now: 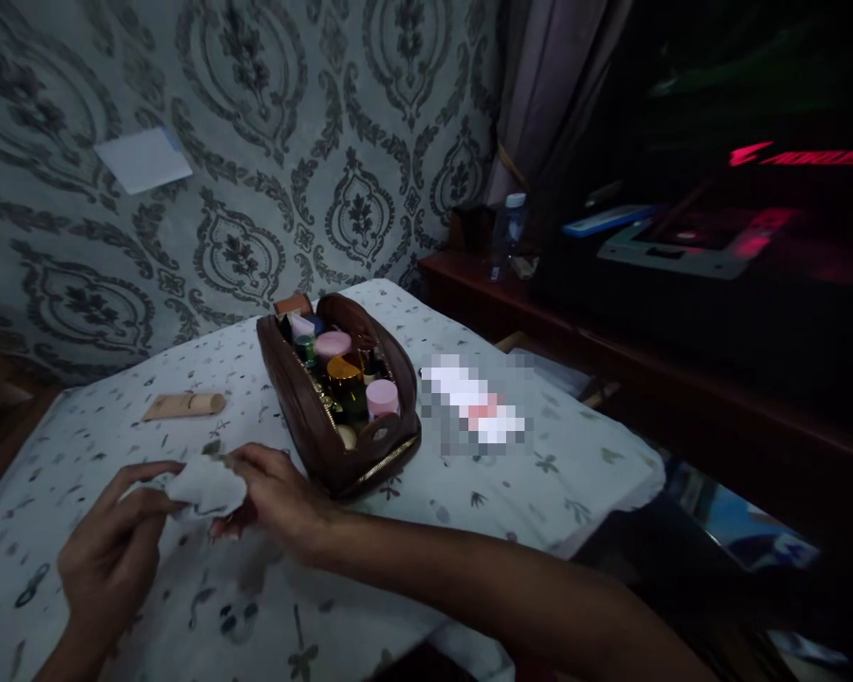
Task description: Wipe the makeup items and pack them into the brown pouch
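Note:
Between my two hands is a crumpled white tissue [209, 486], held just above the patterned cloth. My left hand [117, 535] pinches its left side with thumb and fingers. On the opposite side, my right hand [277, 497] has its fingers closed on the tissue; part of its grip is hidden behind it. Just beyond my right hand stands an open brown toiletry bag [305, 431], filled with several jars and bottles. Among them are a pink-lidded jar [382, 398] and a bottle with a gold cap [345, 372]. A beige squeeze tube [185, 405] lies to the left of the bag.
A blurred-out white and pink item [473, 398] lies right of the bag on the white printed cloth [575, 464]. Behind, a dark wooden ledge [462, 284] carries a clear plastic bottle [510, 227]. Patterned wallpaper [242, 227] backs the table.

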Available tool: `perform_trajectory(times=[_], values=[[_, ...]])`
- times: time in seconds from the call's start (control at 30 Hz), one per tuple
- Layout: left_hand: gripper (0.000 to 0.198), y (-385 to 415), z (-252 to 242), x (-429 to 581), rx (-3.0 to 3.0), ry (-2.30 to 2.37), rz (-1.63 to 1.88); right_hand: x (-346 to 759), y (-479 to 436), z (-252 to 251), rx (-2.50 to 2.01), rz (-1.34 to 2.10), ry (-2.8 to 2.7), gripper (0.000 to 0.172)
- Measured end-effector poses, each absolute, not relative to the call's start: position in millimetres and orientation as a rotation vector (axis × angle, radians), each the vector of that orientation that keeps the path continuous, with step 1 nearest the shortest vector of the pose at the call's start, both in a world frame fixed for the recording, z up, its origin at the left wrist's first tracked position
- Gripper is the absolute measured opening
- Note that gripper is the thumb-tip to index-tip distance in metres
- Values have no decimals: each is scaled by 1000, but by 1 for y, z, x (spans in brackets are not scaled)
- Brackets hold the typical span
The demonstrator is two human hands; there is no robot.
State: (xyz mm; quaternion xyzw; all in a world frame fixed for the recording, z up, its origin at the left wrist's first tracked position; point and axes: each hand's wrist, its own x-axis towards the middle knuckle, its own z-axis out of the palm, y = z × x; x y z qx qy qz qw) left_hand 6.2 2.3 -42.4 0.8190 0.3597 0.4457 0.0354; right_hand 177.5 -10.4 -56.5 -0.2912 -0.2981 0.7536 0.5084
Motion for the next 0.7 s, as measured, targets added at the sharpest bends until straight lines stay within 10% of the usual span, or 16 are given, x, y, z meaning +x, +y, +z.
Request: perform_trajectory(times=[0.37,0.7], values=[[18,-15,-8,42,2485,1098,1164,310,-64,17,-771,925,-1410,31],[24,-15,-32,81,2648,893,934,362,2,27,-1098,313,-1914,8]])
